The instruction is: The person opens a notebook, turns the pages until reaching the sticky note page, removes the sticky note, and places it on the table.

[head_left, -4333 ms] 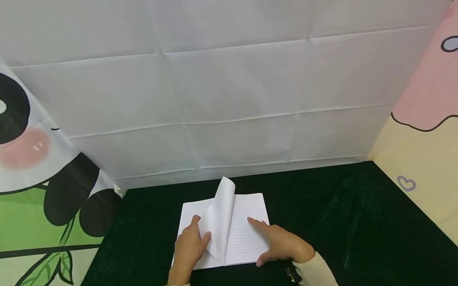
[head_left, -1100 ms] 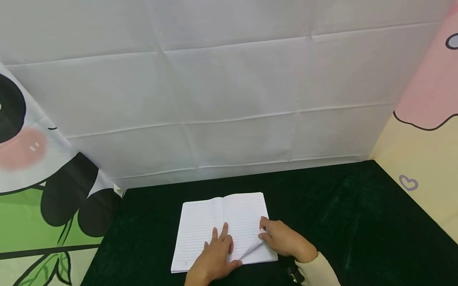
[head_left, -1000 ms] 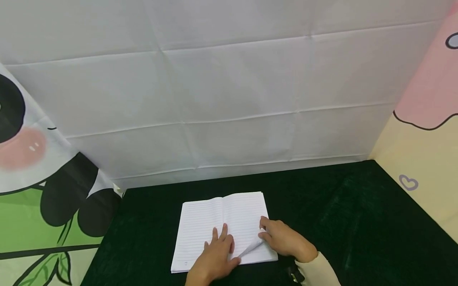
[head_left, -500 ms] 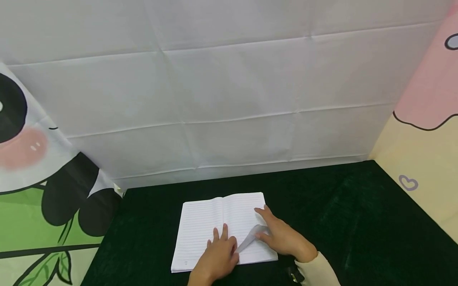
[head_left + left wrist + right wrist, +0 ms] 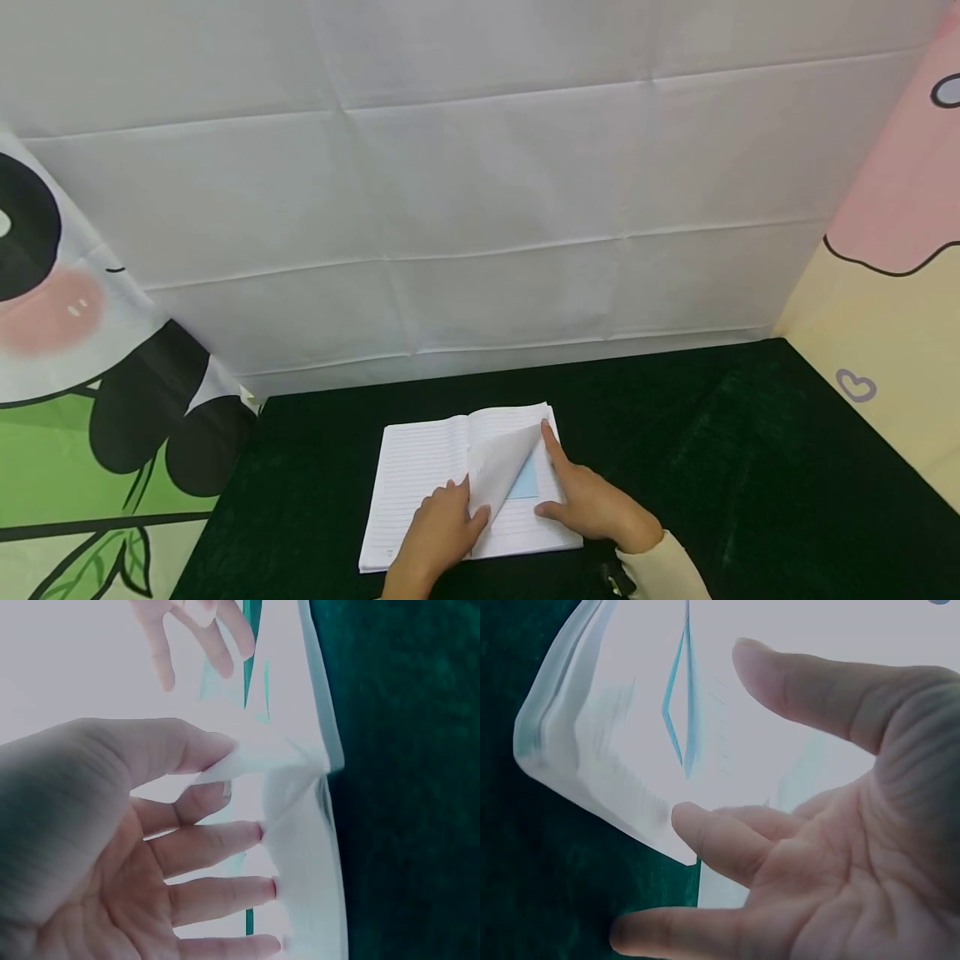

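An open lined notebook lies on the dark green cloth. One right-hand page is folded up toward the spine. Under it a light blue slip of paper shows on the sheet below. My left hand pinches the lifted page near its lower edge; in the left wrist view the thumb and forefinger close on the paper, the other fingers stretched out behind it. On the right side, my right hand spreads at the notebook's edge, index fingertip by the lifted page's upper corner. Its palm holds nothing in the right wrist view.
Green cloth covers the table around the notebook. A white sheet hangs behind the table. Printed cartoon panels flank it, a panda-like one on the left and a pink and cream one on the right.
The right-hand page has swung up and left, uncovering the blue slip. My right hand has let go of the page corner and spread out; my left hand has taken hold of the page.
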`<state>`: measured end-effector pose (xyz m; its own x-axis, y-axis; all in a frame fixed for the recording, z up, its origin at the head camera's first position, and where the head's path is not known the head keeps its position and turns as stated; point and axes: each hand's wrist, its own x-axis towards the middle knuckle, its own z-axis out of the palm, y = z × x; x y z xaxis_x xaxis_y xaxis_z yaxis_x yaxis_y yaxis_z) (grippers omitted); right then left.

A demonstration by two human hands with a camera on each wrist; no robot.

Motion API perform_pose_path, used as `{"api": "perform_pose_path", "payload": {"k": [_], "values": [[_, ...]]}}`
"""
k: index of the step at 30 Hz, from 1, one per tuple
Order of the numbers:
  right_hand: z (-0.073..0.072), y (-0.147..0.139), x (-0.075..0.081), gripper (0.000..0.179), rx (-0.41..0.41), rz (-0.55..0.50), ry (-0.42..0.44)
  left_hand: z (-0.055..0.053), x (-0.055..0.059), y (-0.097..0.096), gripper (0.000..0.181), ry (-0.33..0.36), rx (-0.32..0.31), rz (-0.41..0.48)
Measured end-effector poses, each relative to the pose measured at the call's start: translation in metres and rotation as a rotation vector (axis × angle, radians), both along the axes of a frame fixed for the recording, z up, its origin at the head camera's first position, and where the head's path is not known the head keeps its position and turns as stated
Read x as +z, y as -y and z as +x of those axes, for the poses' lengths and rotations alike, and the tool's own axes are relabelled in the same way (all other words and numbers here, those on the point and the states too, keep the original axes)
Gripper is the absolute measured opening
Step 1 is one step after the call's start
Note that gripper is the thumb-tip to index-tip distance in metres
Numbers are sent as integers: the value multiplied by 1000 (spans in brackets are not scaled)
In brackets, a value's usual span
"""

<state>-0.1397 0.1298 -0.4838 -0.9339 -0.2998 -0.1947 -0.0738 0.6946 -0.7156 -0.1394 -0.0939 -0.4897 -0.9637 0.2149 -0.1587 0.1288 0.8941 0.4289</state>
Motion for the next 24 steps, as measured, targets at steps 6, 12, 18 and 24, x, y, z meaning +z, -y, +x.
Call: {"api": "perform_pose_path", "payload": {"k": [6, 12, 18, 24], "values": [[0, 1, 0, 95, 81, 34, 34, -3, -1, 8, 34, -47, 62, 59], [0, 1, -1, 83, 131, 62, 30, -3, -1, 9, 24, -80, 198, 72], [0, 0, -2, 79, 133, 75, 36, -7, -1, 20, 18, -102, 288, 52], [-1, -1, -1, 78, 129, 77, 23, -11, -2, 50, 19, -88, 373, -9]]}}
